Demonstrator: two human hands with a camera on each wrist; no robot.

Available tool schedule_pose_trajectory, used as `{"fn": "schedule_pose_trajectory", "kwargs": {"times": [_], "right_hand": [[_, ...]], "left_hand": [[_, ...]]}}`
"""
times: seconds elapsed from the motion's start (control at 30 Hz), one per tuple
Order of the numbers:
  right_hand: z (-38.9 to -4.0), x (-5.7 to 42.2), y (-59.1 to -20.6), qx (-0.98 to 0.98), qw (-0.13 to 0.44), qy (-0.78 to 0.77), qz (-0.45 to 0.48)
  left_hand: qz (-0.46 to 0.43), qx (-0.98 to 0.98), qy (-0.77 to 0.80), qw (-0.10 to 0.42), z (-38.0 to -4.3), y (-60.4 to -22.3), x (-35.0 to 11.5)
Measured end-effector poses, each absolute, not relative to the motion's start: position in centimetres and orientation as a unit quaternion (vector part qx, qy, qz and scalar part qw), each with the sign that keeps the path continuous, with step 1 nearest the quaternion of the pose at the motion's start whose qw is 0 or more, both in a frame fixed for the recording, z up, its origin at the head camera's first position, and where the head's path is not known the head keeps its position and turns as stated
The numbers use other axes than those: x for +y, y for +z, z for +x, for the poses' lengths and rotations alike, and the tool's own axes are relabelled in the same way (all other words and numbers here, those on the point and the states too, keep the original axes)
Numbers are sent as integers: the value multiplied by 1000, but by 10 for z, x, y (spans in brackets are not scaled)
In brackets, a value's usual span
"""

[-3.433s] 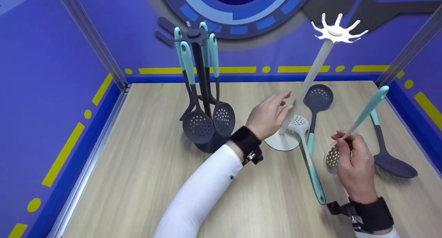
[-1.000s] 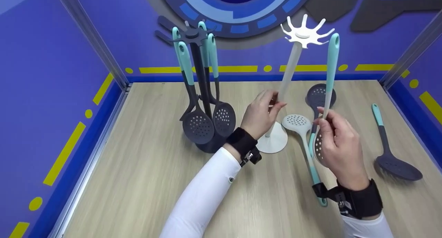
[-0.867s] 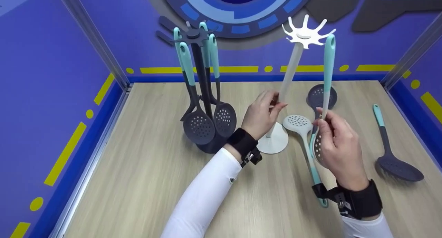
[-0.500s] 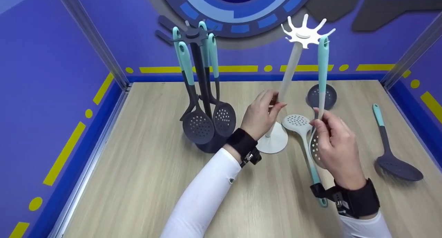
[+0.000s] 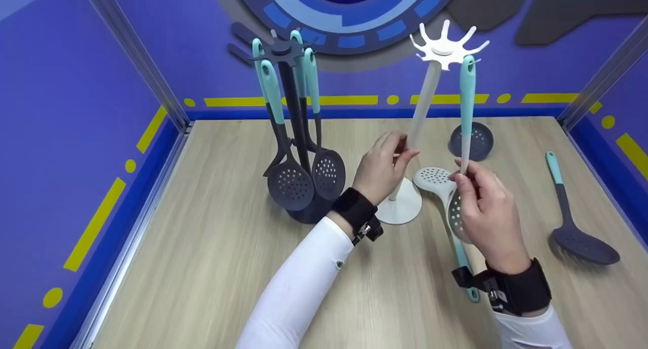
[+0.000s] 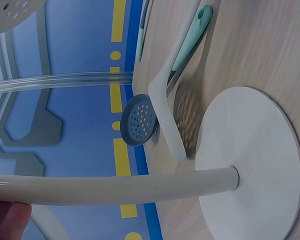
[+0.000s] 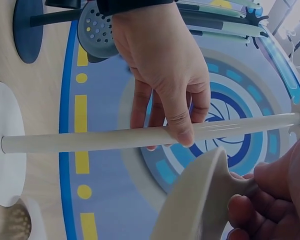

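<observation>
My left hand [image 5: 380, 167] holds the pole of a white utensil stand [image 5: 426, 98] between thumb and fingers; the right wrist view shows that hand [image 7: 165, 65] about the pole. The stand's prongs fan out at its top. My right hand [image 5: 490, 215] pinches a white skimmer [image 5: 466, 106] low on its neck, teal handle up, perforated bowl down. The handle's top overlaps one prong of the stand; whether the prong passes through the hole I cannot tell. Another white skimmer [image 5: 434, 177] lies beside the round base, partly behind the held bowl.
At left stands a dark utensil stand [image 5: 289, 90] hung with several teal-handled utensils. A dark skimmer [image 5: 473, 140] lies behind my right hand, and a dark slotted turner-like utensil [image 5: 582, 243] lies at right. Blue walls enclose the wooden table [image 5: 212, 247].
The white stand has shifted left and my left hand now grips its pole. My right hand has brought the skimmer upright and leftward, its handle top meeting the stand's prongs.
</observation>
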State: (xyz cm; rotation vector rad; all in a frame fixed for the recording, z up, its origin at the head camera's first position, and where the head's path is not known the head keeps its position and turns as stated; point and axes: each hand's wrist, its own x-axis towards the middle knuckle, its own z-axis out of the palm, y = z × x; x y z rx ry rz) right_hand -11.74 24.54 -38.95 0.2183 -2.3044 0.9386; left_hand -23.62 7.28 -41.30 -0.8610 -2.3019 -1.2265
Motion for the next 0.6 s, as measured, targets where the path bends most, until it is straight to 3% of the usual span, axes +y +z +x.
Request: {"fn": "schedule_pose_trajectory", "kwargs": {"times": [0.6], "right_hand": [[-127,244,-401,-886,309,335,81]], "left_hand": [[-304,-817,-450,195,-237,-414,74]]}}
